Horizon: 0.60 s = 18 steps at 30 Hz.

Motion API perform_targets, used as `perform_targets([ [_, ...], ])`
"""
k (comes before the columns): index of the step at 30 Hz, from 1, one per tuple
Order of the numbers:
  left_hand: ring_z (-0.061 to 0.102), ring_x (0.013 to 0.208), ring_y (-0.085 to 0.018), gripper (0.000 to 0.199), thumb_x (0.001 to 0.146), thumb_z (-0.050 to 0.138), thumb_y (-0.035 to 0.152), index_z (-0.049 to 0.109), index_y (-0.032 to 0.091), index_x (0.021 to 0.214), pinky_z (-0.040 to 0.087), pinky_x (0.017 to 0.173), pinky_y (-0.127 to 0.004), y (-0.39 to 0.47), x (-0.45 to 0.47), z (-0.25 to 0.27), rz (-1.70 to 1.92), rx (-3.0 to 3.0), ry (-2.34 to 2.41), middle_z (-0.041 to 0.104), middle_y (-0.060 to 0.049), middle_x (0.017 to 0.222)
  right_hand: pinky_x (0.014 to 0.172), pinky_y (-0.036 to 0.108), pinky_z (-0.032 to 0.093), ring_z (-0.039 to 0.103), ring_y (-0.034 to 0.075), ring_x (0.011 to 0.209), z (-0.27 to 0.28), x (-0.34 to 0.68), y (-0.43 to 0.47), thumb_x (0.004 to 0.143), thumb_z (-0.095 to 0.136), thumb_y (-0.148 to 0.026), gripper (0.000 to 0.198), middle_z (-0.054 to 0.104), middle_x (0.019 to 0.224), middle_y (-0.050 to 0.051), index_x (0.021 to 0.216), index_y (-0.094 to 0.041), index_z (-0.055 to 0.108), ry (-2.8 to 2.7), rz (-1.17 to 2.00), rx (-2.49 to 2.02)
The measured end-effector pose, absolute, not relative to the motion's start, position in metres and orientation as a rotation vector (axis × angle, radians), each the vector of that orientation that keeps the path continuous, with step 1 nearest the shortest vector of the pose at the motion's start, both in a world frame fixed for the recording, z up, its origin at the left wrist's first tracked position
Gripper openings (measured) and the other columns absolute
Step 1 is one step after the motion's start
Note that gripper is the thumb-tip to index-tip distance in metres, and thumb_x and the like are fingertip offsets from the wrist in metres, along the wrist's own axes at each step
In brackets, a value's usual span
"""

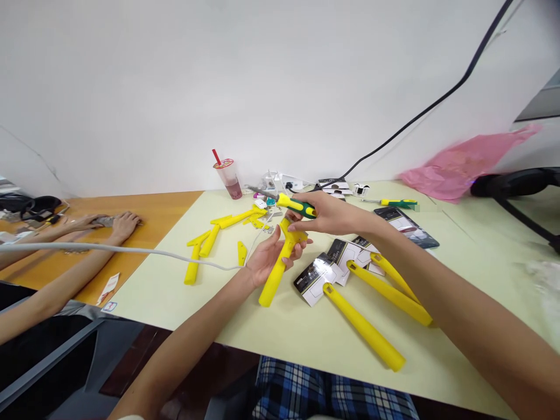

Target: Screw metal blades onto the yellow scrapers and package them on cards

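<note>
My left hand (266, 260) is wrapped round a yellow plastic tool handle (273, 281), whose wider head end points up and away from me. In my right hand (322, 212) is a screwdriver (296, 205) with a yellow and green grip, its shaft pointing left and away. The right fingertips reach down to the head of the yellow handle. Three loose yellow handles (365, 329) lie to the right, their far ends by several black and white printed cards (315, 277). More yellow pieces (193, 262) are left of my left hand.
A drink cup (229, 179) with a red straw stands near the wall. Another screwdriver (399, 203) and a pink bag (464, 166) lie to the right. A white cable (153, 251) crosses the left side. A co-worker's hands (126, 226) rest on the orange table (175, 210).
</note>
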<state>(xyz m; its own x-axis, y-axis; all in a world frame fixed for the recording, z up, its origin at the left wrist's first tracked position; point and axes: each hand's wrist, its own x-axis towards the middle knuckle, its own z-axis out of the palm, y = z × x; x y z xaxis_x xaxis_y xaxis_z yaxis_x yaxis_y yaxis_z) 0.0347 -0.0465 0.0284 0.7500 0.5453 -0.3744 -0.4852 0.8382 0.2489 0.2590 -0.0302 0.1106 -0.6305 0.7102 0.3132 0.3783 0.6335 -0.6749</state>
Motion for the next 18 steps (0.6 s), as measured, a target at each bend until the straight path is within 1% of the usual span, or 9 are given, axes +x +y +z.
perform_targets([
  [3, 0.079, 0.083, -0.021, 0.063, 0.116, 0.039, 0.036, 0.030, 0.008, 0.172, 0.056, 0.053, -0.020, -0.049, 0.034, 0.026, 0.595, 0.136, 0.470, 0.074, -0.016, 0.101, 0.071, 0.030, 0.037, 0.058, 0.018, 0.074, 0.117, 0.257, -0.035, 0.093, 0.070, -0.030, 0.014, 0.068, 0.084, 0.001, 0.089, -0.022, 0.060, -2.381, 0.612, -0.881],
  [6, 0.080, 0.080, -0.017, 0.061, 0.113, 0.043, 0.021, 0.031, 0.016, 0.172, 0.056, 0.055, -0.018, -0.051, 0.034, 0.024, 0.650, 0.158, 0.493, 0.075, -0.014, 0.105, 0.071, 0.030, 0.035, 0.056, 0.017, 0.072, 0.116, 0.256, -0.034, 0.092, 0.070, -0.028, 0.013, 0.068, 0.082, 0.001, 0.087, -0.022, 0.059, -2.410, 0.584, -0.886],
  [8, 0.079, 0.077, -0.015, 0.060, 0.111, 0.044, 0.015, 0.035, 0.019, 0.170, 0.055, 0.055, -0.017, -0.052, 0.035, 0.022, 0.688, 0.160, 0.515, 0.075, -0.011, 0.103, 0.070, 0.029, 0.035, 0.056, 0.017, 0.072, 0.113, 0.257, -0.030, 0.090, 0.072, -0.028, 0.014, 0.068, 0.083, 0.000, 0.088, -0.022, 0.060, -2.413, 0.619, -0.873],
  [11, 0.078, 0.073, -0.012, 0.053, 0.110, 0.045, 0.011, 0.044, 0.019, 0.162, 0.049, 0.051, -0.014, -0.050, 0.034, 0.020, 0.722, 0.145, 0.547, 0.074, -0.009, 0.099, 0.070, 0.029, 0.036, 0.055, 0.017, 0.072, 0.110, 0.259, -0.027, 0.087, 0.075, -0.032, 0.018, 0.067, 0.081, -0.001, 0.085, -0.023, 0.060, -2.401, 0.689, -0.846],
  [13, 0.078, 0.074, -0.012, 0.049, 0.108, 0.048, 0.008, 0.051, 0.019, 0.155, 0.046, 0.049, -0.013, -0.048, 0.033, 0.019, 0.735, 0.158, 0.575, 0.074, -0.009, 0.101, 0.070, 0.029, 0.036, 0.054, 0.017, 0.072, 0.110, 0.259, -0.026, 0.086, 0.076, -0.033, 0.020, 0.065, 0.077, -0.002, 0.081, -0.023, 0.060, -2.390, 0.722, -0.853],
  [16, 0.078, 0.075, -0.012, 0.046, 0.102, 0.053, 0.003, 0.059, 0.019, 0.145, 0.046, 0.049, -0.013, -0.047, 0.032, 0.018, 0.742, 0.227, 0.610, 0.074, -0.009, 0.104, 0.070, 0.030, 0.036, 0.052, 0.017, 0.070, 0.110, 0.258, -0.026, 0.083, 0.077, -0.031, 0.022, 0.061, 0.070, -0.003, 0.076, -0.023, 0.058, -2.404, 0.719, -0.892],
  [18, 0.078, 0.075, -0.013, 0.043, 0.099, 0.055, 0.001, 0.063, 0.019, 0.138, 0.047, 0.049, -0.014, -0.045, 0.033, 0.017, 0.742, 0.273, 0.631, 0.075, -0.008, 0.103, 0.070, 0.030, 0.036, 0.052, 0.017, 0.070, 0.111, 0.261, -0.025, 0.083, 0.077, -0.032, 0.021, 0.060, 0.069, -0.004, 0.075, -0.023, 0.060, -2.438, 0.726, -0.898],
])
